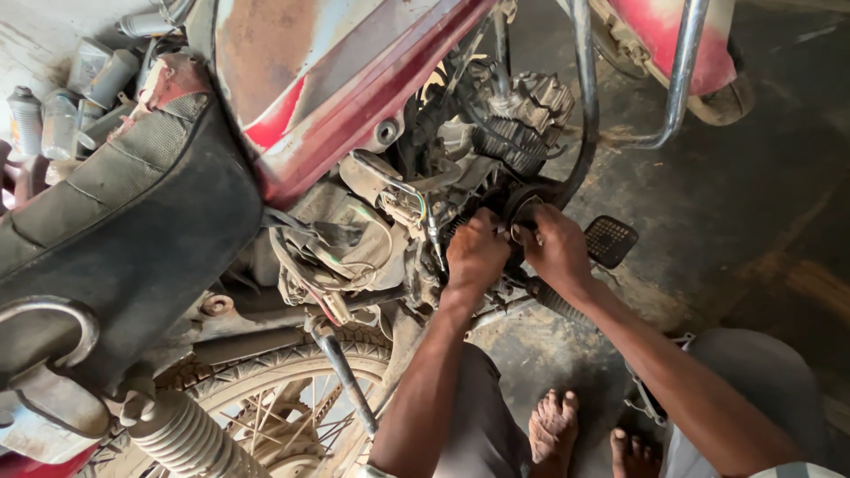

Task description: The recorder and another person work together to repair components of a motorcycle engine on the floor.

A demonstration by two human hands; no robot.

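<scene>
In the head view, the left hand and right hand are both squeezing tight on the round black engine cover, at 1 o'clock from the middle. The cover is still sitting on the motorbike, so work looks unfinished.

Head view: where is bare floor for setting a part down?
Bare concrete floor lies right of the foot pedal, beyond the chrome guard bar. Crowded: both hands, left and right, press together at the engine.
</scene>
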